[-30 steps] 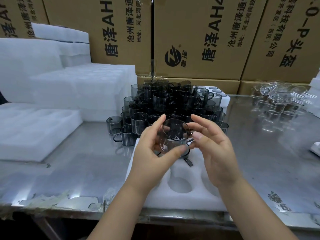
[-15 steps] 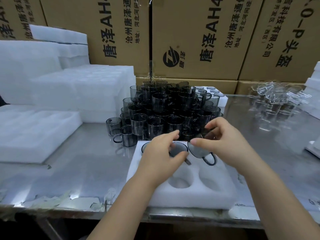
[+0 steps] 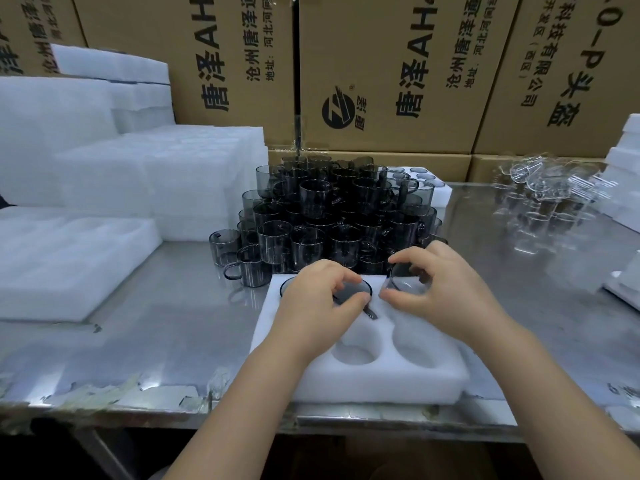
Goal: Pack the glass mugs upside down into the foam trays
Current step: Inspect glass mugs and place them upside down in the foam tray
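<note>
Your right hand (image 3: 440, 296) has lowered its mug (image 3: 404, 283) into a back pocket of the foam tray (image 3: 381, 381), still gripping it; your left hand (image 3: 318, 303) pinches the neighbouring seated mug (image 3: 353, 291).

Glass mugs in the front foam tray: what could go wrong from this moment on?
1. The right hand holds the right mug close beside the middle mug, which the left hand grips in the foam tray; glass may knock on glass.
2. The mug pile stands stacked just behind the foam tray; a hand bumping it might topple mugs.
</note>
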